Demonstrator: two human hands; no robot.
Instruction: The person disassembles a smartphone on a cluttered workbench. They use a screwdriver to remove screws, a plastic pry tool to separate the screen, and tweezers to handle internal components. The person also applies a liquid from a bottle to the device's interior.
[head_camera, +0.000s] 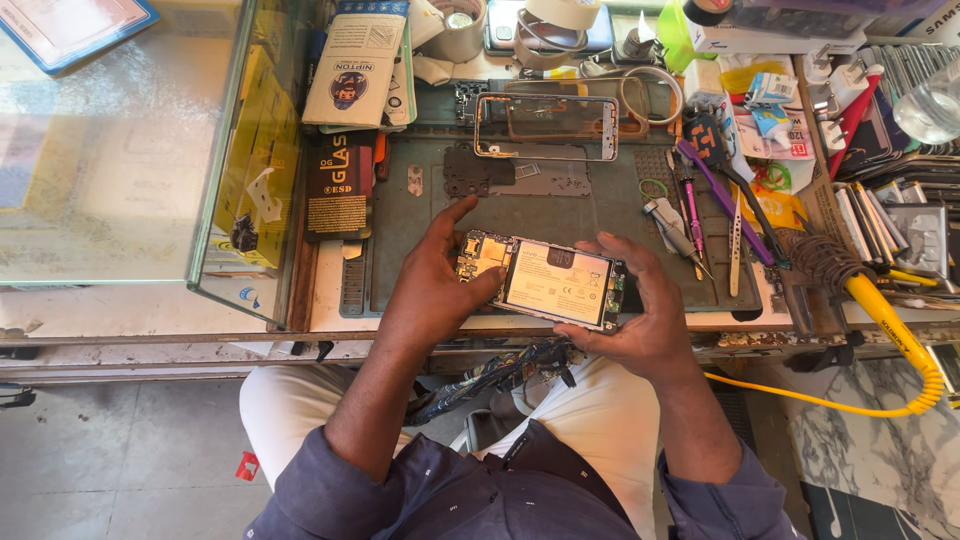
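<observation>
as both hands (540, 290) grip it, the opened phone (545, 282) lies between them.

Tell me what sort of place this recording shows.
Most likely a phone repair bench. Both hands, left hand and right hand, hold an opened phone with its battery and circuit board exposed, over a grey work mat. A bare phone frame, tweezers and a soldering iron lie nearby.

A cream rectangular packet (354, 68) lies above a black, orange-lettered one (339, 188), left of the mat.
</observation>
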